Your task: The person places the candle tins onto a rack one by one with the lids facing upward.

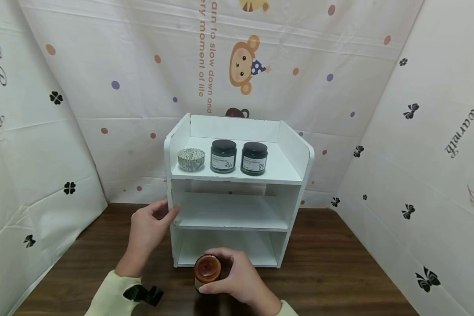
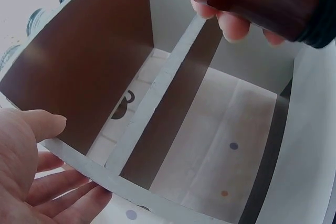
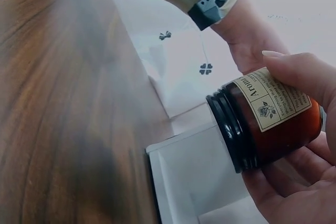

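Observation:
My right hand (image 1: pixel 237 276) grips an amber glass candle jar (image 3: pixel 273 116) with a black lid and a cream label printed with a rose. The jar is held upside down in front of the bottom compartment, its amber base facing up in the head view. My left hand (image 1: pixel 150 226) holds the left side panel of a white three-tier shelf (image 1: pixel 237 180). In the left wrist view its thumb (image 2: pixel 50 124) lies on the inner side of the panel, while the fingers (image 2: pixel 68 195) are outside.
On the top tier stand a round patterned tin (image 1: pixel 191 159) and two dark candle jars, one in the middle (image 1: pixel 223 156) and another (image 1: pixel 254 159) to its right. The shelf rests on a dark wooden table (image 1: pixel 332 259), with printed white cloth (image 1: pixel 142 66) hanging behind and at both sides.

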